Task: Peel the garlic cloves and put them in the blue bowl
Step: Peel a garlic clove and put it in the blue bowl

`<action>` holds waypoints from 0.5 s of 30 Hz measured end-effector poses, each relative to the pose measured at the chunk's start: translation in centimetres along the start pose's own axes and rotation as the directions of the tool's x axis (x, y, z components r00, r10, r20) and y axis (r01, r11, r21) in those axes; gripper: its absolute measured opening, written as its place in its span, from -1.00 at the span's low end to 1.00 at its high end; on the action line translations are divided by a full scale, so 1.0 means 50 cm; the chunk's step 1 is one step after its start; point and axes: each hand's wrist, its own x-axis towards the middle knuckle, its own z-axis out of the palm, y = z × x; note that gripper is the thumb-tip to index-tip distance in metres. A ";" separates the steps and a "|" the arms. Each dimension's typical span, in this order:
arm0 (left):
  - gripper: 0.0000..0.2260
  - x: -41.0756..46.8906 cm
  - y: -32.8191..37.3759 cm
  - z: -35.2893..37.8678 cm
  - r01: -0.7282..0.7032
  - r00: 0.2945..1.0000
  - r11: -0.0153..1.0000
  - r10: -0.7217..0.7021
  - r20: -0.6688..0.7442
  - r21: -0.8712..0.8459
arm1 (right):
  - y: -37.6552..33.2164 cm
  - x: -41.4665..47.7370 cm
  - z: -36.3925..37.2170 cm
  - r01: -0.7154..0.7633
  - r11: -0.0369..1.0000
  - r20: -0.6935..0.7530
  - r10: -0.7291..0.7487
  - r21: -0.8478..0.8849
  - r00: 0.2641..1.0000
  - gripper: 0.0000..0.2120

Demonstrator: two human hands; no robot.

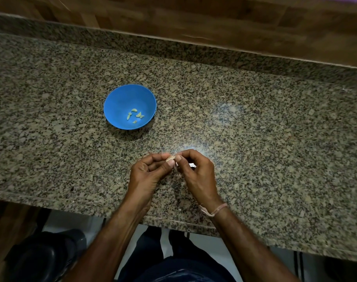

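A blue bowl [120, 98] stands on the granite counter, left of centre, with several pale peeled garlic cloves [135, 115] lying in its bottom. Nearer to me, both hands meet over the counter around a small garlic piece with papery skin [170, 158]. My left hand [148, 174] pinches it between thumb and fingers. My right hand [196, 169] pinches the same piece from the right with thumb and forefinger, its other fingers curled. A thin strip of skin hangs below the piece. A white scrap [192, 165] shows by my right fingers.
The speckled granite counter [265, 123] runs across the view, with a raised back ledge and wooden wall behind. Its front edge passes under my wrists. A dark stool or seat [41, 257] sits below at the lower left. A string band circles my right wrist.
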 end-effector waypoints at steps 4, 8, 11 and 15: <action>-0.77 0.039 -0.011 -0.028 -0.138 0.980 0.882 0.186 -0.065 0.450 | 0.039 0.007 -0.009 -0.110 0.991 0.028 0.112 -0.076 0.993 -0.96; -0.80 0.109 -0.026 -0.066 -0.282 0.901 0.470 0.429 0.063 0.836 | 0.072 0.013 0.006 -0.175 0.955 0.091 0.202 -0.240 0.975 -0.96; -0.62 0.130 -0.039 -0.079 -0.325 0.866 0.224 0.460 0.195 0.919 | 0.078 0.020 0.028 -0.113 0.920 0.086 0.156 -0.376 0.984 -0.95; -0.51 0.081 -0.074 -0.085 -0.301 0.824 0.088 0.525 0.213 0.949 | 0.082 0.016 0.046 0.007 0.842 0.059 0.030 -0.540 0.998 -0.92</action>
